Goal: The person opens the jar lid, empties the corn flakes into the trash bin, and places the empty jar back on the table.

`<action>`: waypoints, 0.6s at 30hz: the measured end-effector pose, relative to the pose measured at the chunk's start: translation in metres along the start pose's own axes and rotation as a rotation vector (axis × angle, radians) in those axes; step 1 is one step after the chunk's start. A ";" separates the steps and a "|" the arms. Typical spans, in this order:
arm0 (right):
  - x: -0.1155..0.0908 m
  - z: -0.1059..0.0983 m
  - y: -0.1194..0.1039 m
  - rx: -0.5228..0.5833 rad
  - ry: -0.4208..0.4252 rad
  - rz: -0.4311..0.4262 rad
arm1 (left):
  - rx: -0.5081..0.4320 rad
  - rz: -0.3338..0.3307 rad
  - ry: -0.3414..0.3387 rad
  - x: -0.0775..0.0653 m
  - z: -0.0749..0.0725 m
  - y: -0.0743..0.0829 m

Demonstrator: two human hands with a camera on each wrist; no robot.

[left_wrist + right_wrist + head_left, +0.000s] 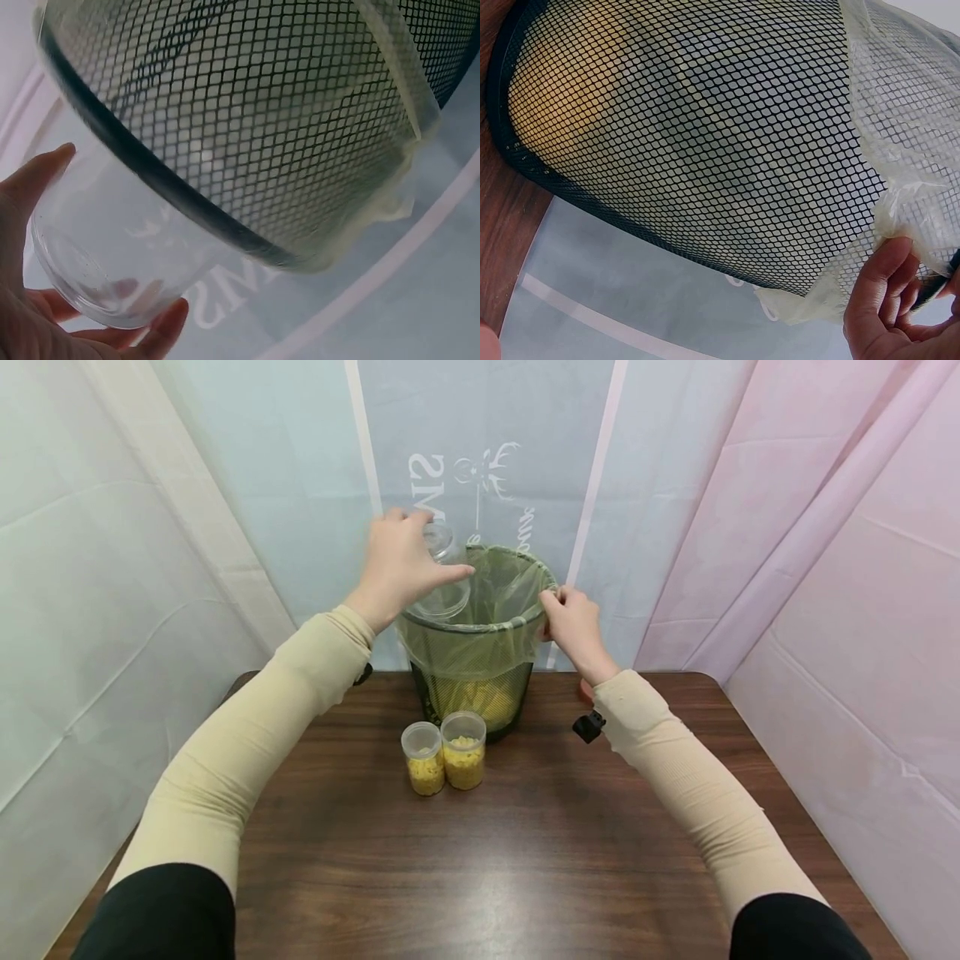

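Observation:
My left hand [401, 560] grips a clear plastic jar [444, 600], tipped with its mouth toward the inside of a dark mesh wastebasket [517, 693]. In the left wrist view the jar [97, 255] looks see-through, with thumb and fingers around its base end. A thin pale-yellow bag [480, 652] lines the basket and folds over its rim. On the far right side of that rim, my right hand [573, 622] pinches the rim and bag edge between thumb and fingers. Yellow bits [487, 697] show through the mesh at the bottom.
Two clear jars, a smaller one [425, 764] and a larger one [464, 756], stand in front of the basket, partly filled with yellow bits. A reddish round object [587, 691] sits behind the right wrist. Pale curtains [300, 485] surround the brown table [480, 868].

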State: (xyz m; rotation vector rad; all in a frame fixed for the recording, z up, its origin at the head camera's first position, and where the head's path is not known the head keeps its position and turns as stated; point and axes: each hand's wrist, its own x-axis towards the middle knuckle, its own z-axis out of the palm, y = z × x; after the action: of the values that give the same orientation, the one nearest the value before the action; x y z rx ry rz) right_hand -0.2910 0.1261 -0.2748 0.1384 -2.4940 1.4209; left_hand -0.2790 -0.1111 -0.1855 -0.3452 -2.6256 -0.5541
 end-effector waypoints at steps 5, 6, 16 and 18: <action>0.000 -0.001 0.000 0.001 -0.008 -0.002 | 0.103 0.220 0.040 -0.006 0.005 0.006; 0.000 -0.001 0.000 -0.004 -0.008 -0.004 | 0.133 0.283 0.062 -0.007 0.007 0.007; 0.000 -0.001 -0.002 -0.022 0.003 -0.007 | 0.213 0.469 0.231 -0.009 0.007 0.008; 0.000 -0.001 -0.002 -0.020 0.002 -0.003 | 0.181 0.377 0.207 -0.007 0.003 0.008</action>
State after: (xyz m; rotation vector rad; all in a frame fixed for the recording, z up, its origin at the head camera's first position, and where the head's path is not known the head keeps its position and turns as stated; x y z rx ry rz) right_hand -0.2907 0.1257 -0.2724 0.1368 -2.5044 1.3934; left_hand -0.2713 -0.1040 -0.1887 -0.6669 -2.3095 -0.2122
